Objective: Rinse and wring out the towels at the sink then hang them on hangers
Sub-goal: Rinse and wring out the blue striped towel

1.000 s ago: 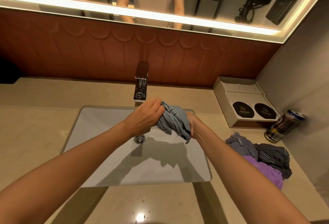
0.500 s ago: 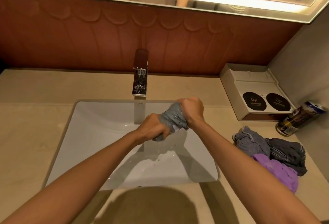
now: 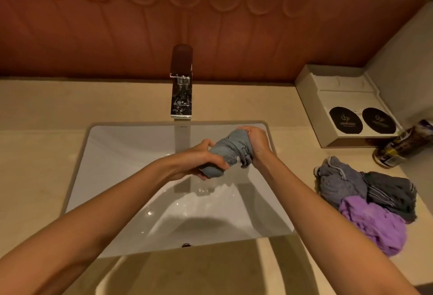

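Note:
A twisted grey-blue towel point(image 3: 226, 151) is held over the white sink point(image 3: 112, 154). My left hand point(image 3: 199, 158) grips its lower end and my right hand point(image 3: 255, 141) grips its upper end, both fists closed around it. Water lies in the basin below the towel. On the counter to the right lies a pile of three more towels: a grey one point(image 3: 339, 182), a dark striped one point(image 3: 389, 191) and a purple one point(image 3: 372, 224). No hangers are in view.
A chrome faucet point(image 3: 181, 88) stands behind the sink. At the back right sit a white tray point(image 3: 328, 93) holding two black round packets and a can point(image 3: 398, 147) lying by the wall. Beige counter point(image 3: 35, 154) surrounds the basin.
The towel went from loosely bunched between my hands to tightly twisted. My hands shifted lower over the basin, and the view tilted down so the mirror dropped out of sight.

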A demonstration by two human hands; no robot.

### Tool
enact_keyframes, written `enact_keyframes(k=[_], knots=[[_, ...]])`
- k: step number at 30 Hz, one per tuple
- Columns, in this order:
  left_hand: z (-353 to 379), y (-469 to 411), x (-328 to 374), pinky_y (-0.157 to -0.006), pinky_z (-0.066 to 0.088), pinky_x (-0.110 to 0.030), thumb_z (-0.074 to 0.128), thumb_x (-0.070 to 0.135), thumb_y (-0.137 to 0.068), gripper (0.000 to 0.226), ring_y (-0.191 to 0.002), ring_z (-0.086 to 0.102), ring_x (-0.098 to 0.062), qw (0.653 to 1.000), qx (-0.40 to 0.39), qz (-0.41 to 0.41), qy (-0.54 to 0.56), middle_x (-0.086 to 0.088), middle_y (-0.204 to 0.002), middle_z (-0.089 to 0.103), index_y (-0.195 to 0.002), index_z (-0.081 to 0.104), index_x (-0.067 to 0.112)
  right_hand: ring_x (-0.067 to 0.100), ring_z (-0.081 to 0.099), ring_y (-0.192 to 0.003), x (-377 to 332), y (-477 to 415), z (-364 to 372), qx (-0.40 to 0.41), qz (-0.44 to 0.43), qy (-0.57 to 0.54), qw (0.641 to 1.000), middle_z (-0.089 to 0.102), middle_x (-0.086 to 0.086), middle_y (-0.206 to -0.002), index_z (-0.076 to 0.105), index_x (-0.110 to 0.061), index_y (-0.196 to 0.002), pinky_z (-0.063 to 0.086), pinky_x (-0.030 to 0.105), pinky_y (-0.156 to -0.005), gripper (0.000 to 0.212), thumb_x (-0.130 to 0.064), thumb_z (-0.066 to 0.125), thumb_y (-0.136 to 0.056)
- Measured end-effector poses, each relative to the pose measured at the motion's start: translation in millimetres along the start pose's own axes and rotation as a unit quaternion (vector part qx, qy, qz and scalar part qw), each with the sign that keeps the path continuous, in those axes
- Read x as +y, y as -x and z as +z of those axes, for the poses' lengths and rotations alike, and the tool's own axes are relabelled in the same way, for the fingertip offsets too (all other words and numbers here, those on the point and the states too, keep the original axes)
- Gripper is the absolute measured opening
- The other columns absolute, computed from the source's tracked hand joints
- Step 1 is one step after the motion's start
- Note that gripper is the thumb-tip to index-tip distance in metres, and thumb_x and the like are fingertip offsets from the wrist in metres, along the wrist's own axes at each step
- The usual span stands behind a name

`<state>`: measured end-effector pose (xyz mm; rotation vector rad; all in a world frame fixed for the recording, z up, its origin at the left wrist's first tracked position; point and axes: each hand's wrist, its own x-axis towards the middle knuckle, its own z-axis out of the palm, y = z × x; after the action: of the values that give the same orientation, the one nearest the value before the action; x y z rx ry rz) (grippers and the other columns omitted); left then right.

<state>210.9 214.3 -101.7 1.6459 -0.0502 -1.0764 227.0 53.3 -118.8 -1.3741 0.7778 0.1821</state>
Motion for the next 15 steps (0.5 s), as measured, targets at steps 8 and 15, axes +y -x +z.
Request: enact_keyframes(k=[8,15], knots=[[-8,16,-1,-0.071,0.054,-0.034,0.07,0.018,-0.08,0.069,-0.085,0.063,-0.021,0.924,0.163,0.202,-0.28,-0.013,-0.116,0.061,-0.135,0.027,0.021,0.033,0.055,-0.08,-7,5,-10,-0.006,0.164,0.108,0.981,0.062,0.015,-0.093,0.06,0.004,-0.09,0.044,0.039,-0.069,0.039,-0.019,0.029,-0.099],[-22,16,-11,-0.074,0.056,-0.041,0.051,0.01,-0.093,0.019,-0.105,0.051,-0.033,0.446,0.305,0.613,-0.576,-0.018,-0.119,0.04,-0.111,0.046,0.01,0.016,0.05,-0.041,-15,25,-20,-0.056,0.192,0.075,0.977,0.052,0.005,-0.036,0.051,-0.007,-0.066,0.037,0.016,-0.039,0.035,-0.024,0.042,-0.096]])
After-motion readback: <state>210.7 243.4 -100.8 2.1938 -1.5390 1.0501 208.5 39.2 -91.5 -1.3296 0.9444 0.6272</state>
